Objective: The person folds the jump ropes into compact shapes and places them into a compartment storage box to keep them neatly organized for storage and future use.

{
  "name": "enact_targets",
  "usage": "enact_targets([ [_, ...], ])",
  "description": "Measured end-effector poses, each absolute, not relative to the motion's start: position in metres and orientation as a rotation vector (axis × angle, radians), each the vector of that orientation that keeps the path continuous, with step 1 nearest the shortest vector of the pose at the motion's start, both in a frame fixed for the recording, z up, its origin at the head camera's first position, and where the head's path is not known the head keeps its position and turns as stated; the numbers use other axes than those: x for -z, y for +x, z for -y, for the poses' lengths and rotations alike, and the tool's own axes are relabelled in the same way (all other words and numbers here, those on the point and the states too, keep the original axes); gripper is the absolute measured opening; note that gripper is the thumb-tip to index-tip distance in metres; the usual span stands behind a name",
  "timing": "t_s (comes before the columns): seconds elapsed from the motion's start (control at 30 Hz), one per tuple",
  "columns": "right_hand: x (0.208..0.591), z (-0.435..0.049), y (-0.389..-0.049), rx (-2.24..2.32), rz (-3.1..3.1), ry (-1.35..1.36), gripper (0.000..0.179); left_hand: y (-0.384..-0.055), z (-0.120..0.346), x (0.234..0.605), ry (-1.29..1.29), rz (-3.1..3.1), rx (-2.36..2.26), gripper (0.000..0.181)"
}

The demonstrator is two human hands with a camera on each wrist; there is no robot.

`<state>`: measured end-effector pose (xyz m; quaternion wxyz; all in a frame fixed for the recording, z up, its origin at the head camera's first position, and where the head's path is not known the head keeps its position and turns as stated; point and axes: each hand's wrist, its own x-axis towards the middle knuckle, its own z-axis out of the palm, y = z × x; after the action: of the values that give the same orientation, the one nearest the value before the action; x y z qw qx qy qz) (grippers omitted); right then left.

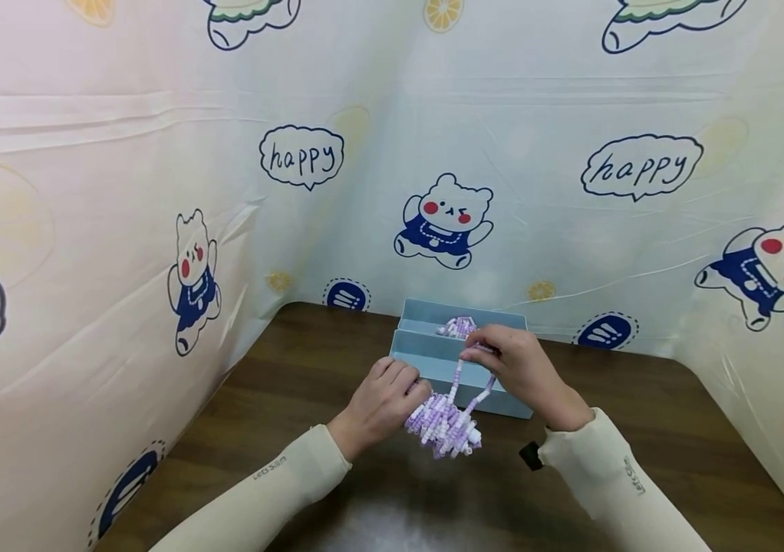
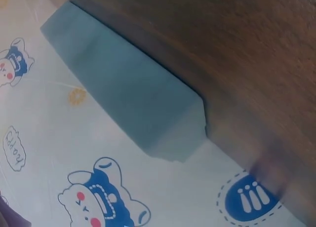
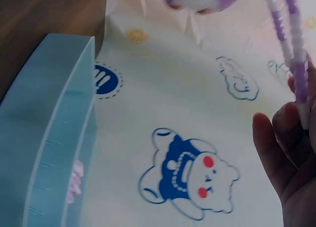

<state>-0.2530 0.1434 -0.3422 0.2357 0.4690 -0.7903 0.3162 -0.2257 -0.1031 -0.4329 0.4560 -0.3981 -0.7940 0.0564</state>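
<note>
A purple-and-white beaded jump rope (image 1: 443, 428) hangs bundled over the table, with many strands gathered together. My left hand (image 1: 385, 397) grips its left end in the head view, fingers curled round it. With thumb and fingertips, my right hand (image 1: 518, 368) pinches a strand drawn up from the bundle into a loop. In the right wrist view, two lengths of the beaded strand (image 3: 297, 54) run down to the right hand's fingers (image 3: 276, 158). The left wrist view hardly shows the left hand.
Just behind the hands stands a light blue divided box (image 1: 402, 345) on the brown wooden table (image 1: 261, 429). More purple-and-white beads (image 1: 457, 327) lie in its back compartment. A printed cloth (image 1: 537, 176) walls in the table at the back and sides.
</note>
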Motion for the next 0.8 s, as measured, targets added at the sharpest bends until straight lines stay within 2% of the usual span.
enact_targets([
  [0.17, 0.361, -0.146, -0.261, -1.041, 2.303, 1.191, 0.005, -0.225, 0.102, 0.433, -1.015, 1.920, -0.074, 0.010],
  [0.33, 0.379, -0.146, -0.267, -1.234, 2.393, 1.105, 0.008, -0.222, 0.100, 0.431, -0.990, 1.911, 0.016, 0.020],
  [0.47, 0.394, -0.145, -0.269, -1.446, 2.422, 1.033, 0.006, -0.222, 0.100, 0.428, -0.956, 1.930, 0.087, 0.012],
  [0.8, 0.430, -0.142, -0.276, -2.280, 2.102, 1.293, 0.014, -0.228, 0.094, 0.427, -0.909, 1.926, 0.206, 0.023],
])
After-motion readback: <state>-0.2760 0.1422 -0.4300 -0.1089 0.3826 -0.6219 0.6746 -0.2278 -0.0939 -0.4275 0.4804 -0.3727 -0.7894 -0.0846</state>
